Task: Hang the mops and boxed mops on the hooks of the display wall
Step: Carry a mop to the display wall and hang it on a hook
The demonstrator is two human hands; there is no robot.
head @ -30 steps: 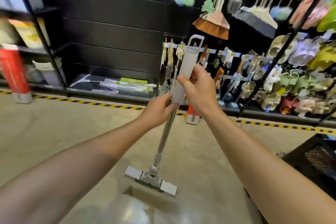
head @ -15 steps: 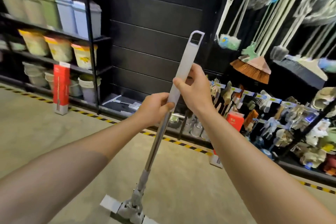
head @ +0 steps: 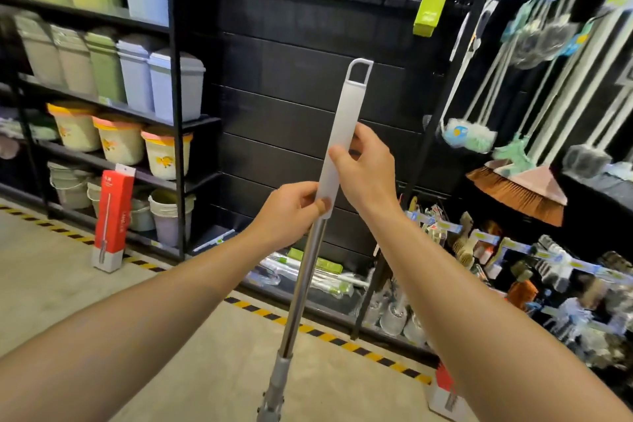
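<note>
I am holding the mop [head: 337, 147] nearly upright in front of the black display wall [head: 291, 79], its hanging loop uppermost and not touching the wall. My left hand [head: 291, 209] is grasping the lower end of the grey handle sleeve where the metal pole begins. My right hand [head: 368, 171] is gripping the sleeve just above. A red boxed mop [head: 113, 216] is standing on the floor beside the bin shelves [head: 176, 96].
</note>
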